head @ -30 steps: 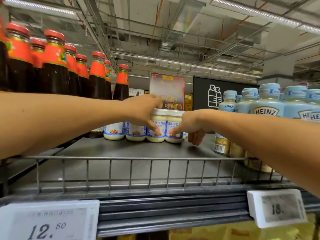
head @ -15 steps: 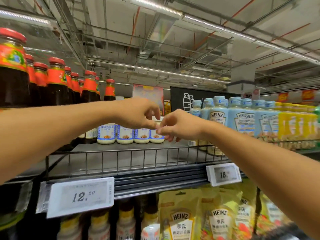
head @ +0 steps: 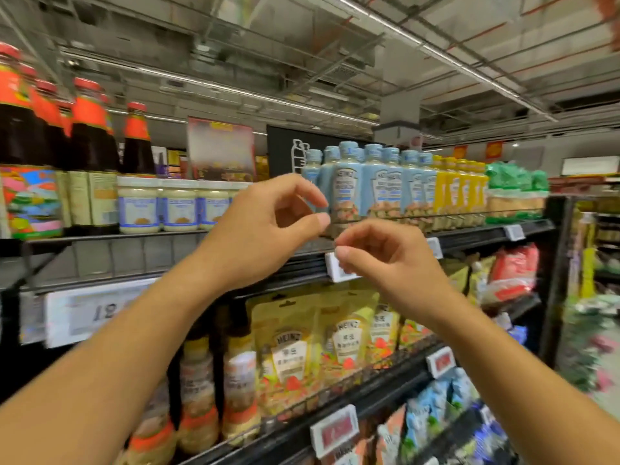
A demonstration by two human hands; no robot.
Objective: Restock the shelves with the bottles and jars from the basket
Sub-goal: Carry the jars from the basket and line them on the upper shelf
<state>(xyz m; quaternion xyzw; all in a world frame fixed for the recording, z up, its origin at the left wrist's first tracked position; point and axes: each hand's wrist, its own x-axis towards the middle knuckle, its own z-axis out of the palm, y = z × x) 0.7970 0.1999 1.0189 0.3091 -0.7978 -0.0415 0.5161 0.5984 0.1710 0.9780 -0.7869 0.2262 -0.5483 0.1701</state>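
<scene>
A row of cream jars with blue labels (head: 177, 206) stands on the top wire shelf (head: 134, 253), between dark sauce bottles with red caps (head: 90, 135) and light blue Heinz bottles (head: 379, 182). My left hand (head: 265, 229) hovers in front of the shelf, fingers loosely curled, holding nothing. Just right of it and slightly lower is my right hand (head: 385, 260), also loosely curled and holding nothing. Neither hand touches a jar. No basket is in view.
Yellow bottles (head: 459, 186) and green packs (head: 513, 182) fill the right end of the top shelf. Price tags (head: 94, 313) hang on its front rail. Below it are Heinz pouches (head: 292, 350) and dressing bottles (head: 198, 397). An aisle opens at far right.
Both hands have let go of the cream jars and drawn back from the shelf toward me. The view has pulled back, bringing the lower shelves into sight.
</scene>
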